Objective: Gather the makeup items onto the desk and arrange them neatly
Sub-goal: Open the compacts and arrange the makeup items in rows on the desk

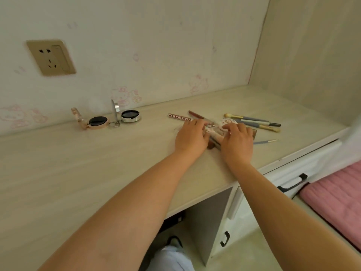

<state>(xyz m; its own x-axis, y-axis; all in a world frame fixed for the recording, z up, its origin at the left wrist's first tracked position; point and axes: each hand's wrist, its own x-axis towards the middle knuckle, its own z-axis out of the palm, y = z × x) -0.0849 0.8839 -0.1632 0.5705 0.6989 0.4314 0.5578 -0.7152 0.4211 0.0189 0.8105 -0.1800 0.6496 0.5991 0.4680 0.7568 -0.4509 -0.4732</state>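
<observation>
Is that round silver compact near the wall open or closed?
Open. The silver compact has its lid standing upright beside the base, and the dark pan inside faces up.

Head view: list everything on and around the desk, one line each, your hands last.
desk: one, pale wood grain, runs along the wall
open compacts: two, rose-gold and silver, back left by the wall
COLORKEY tube: one, dark red with white lettering, beyond the left hand
makeup brushes: several, blue-grey handles, right of the hands
pile of small items: count unclear, white and pink, under the hands
wall socket: one, gold, upper left
drawer handles: two, black, on white drawers
bedding: pink, far right
left hand: on the pile, grip unclear
right hand: on the pile, grip unclear
</observation>
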